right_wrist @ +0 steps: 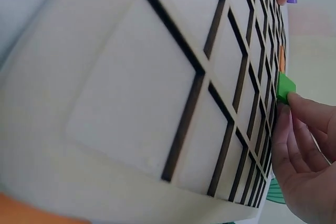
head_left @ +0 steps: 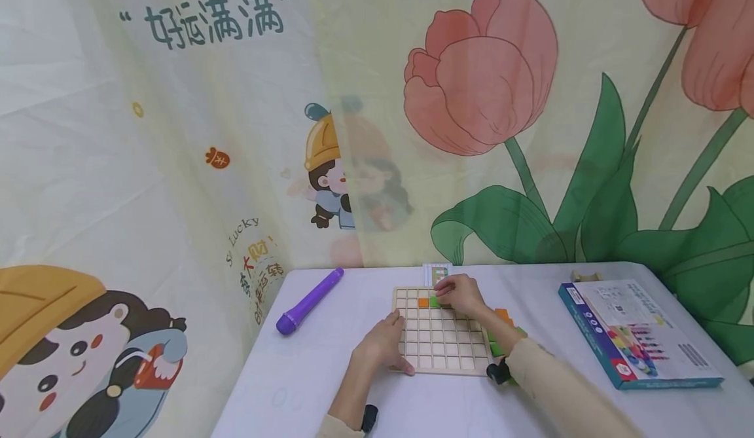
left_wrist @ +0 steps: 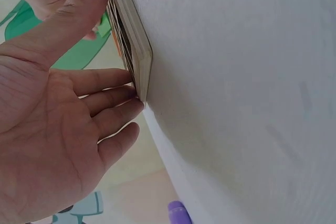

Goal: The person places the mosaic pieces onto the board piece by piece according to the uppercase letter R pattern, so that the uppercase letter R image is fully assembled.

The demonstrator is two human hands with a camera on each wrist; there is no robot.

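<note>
A wooden grid board (head_left: 438, 345) with square cells lies on the white table. In its far rows sits an orange square block (head_left: 423, 302). Beside that block, my right hand (head_left: 462, 294) pinches a green block (right_wrist: 284, 86) between thumb and fingertips at the board's surface. My left hand (head_left: 381, 343) rests along the board's left side, its fingers fairly straight; in the left wrist view the fingertips (left_wrist: 128, 95) touch the board's edge (left_wrist: 140, 61). The thumb lies near the front left corner.
A small patterned card (head_left: 440, 272) lies behind the board. Loose orange blocks (head_left: 502, 314) and green blocks (head_left: 496, 347) lie to its right, partly hidden by the right arm. A purple microphone-shaped object (head_left: 309, 302) is at the left. A flat box (head_left: 642, 333) lies at the right.
</note>
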